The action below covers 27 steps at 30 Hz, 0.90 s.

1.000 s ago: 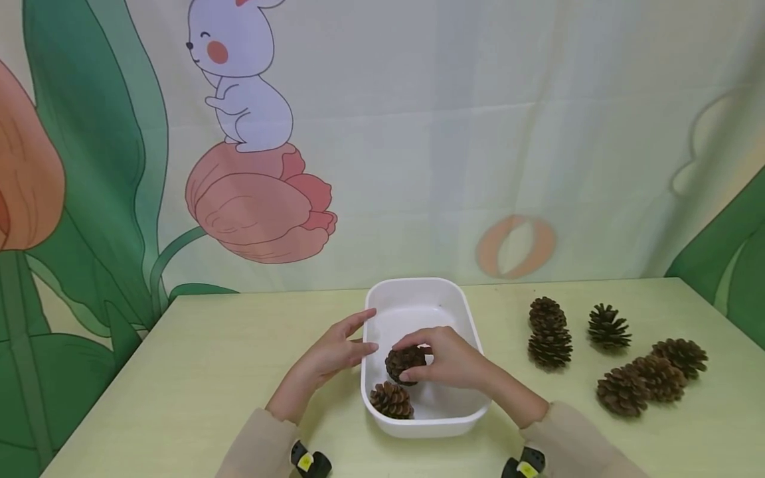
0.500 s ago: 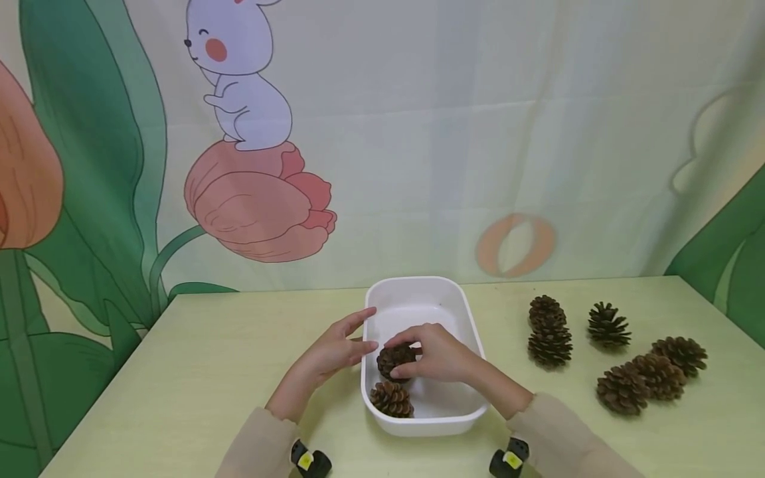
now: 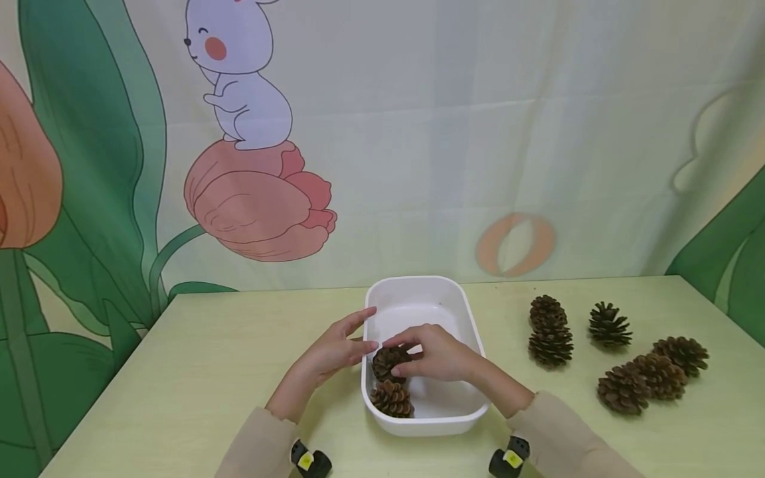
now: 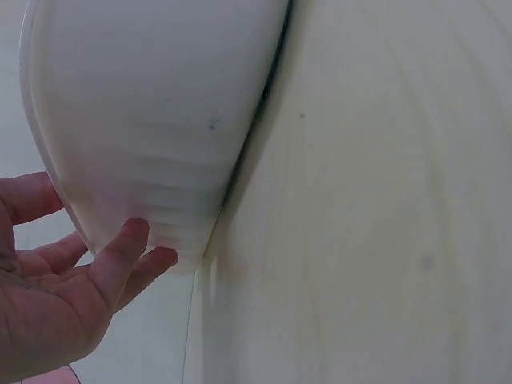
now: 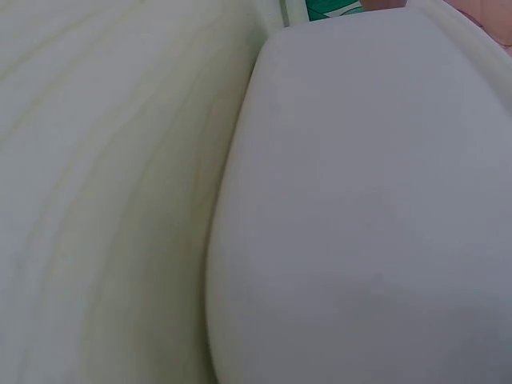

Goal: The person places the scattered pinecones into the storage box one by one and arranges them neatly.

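Note:
In the head view a white plastic box (image 3: 427, 428) stands at the middle of the table. My right hand (image 3: 441, 355) reaches into it and holds a brown pine cone (image 3: 387, 363) between thumb and fingers, low against the left wall. Just in front of that cone, a second pine cone (image 3: 392, 400) lies in the near left corner. My left hand (image 3: 332, 348) rests against the box's left side with fingers spread. From the left wrist, its fingertips (image 4: 132, 232) touch the outer wall (image 4: 160, 104) near the rim. The right wrist view shows mostly the box's outside.
To the right, two pine cones (image 3: 550, 345) stand close together, with a single pine cone (image 3: 608, 326) beside them. Nearer the right edge, a row of three pine cones (image 3: 657, 378) lies on the table (image 3: 227, 372). A printed curtain (image 3: 382, 166) hangs behind the table.
My right hand has moved left inside the box with its pine cone, bringing it to the left wall behind the other cone. My left hand has stayed in place.

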Each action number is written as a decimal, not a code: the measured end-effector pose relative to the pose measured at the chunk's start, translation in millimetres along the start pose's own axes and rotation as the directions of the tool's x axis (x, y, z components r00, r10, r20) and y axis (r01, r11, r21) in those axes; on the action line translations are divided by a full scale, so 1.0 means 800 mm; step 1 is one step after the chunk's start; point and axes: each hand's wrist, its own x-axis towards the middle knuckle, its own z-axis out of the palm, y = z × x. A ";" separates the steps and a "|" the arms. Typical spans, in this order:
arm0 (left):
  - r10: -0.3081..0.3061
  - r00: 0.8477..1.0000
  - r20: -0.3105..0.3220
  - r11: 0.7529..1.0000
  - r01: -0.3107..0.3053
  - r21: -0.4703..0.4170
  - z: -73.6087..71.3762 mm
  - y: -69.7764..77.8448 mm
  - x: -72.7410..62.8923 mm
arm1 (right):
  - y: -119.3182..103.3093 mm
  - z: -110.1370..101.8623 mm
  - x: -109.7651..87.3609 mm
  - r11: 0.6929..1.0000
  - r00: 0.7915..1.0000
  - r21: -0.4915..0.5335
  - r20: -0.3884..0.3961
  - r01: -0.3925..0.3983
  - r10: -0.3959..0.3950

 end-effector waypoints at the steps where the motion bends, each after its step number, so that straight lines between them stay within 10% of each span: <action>1: 0.000 1.000 0.000 1.000 0.000 -0.001 0.000 0.000 0.000 | -0.001 0.000 0.000 1.000 1.000 0.001 0.002 0.001 -0.001; 27: -0.002 1.000 -0.026 1.000 0.002 -0.001 0.001 -0.004 0.003 | 0.000 -0.026 -0.022 0.998 0.997 0.044 -0.051 -0.052 0.054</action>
